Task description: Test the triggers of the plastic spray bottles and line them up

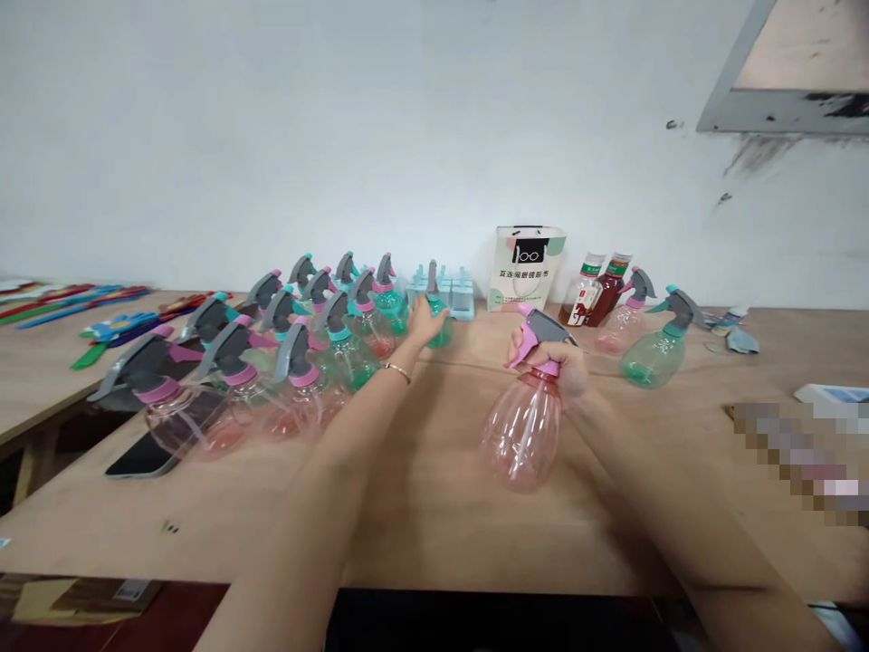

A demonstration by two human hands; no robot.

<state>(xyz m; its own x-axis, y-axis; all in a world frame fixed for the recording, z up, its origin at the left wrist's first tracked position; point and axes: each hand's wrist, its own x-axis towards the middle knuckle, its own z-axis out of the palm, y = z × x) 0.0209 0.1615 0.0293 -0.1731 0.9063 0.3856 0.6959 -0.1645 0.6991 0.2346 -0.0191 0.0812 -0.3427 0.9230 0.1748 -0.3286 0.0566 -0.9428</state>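
Observation:
My right hand (pixel 553 358) is wrapped round the neck of a pink spray bottle (pixel 522 435) with a grey and pink trigger head, its base near the table right of the middle. Farther back, my left hand (pixel 427 321) reaches to a green spray bottle (pixel 442 335), fingers round its upper part. Left of my left arm stand several pink and green spray bottles in rows, among them a near pink one (pixel 183 417) and a green one (pixel 349 358). To the right are another pink bottle (pixel 619 326) and a green bottle (pixel 655 358).
Light blue holders (pixel 462 294), a paper bag (pixel 526 272) and two sauce-like bottles (pixel 601 294) stand by the wall. A phone (pixel 141 455) lies at the left on the wooden table (pixel 434 534). Colourful flat strips (pixel 122 326) cover part of the left table.

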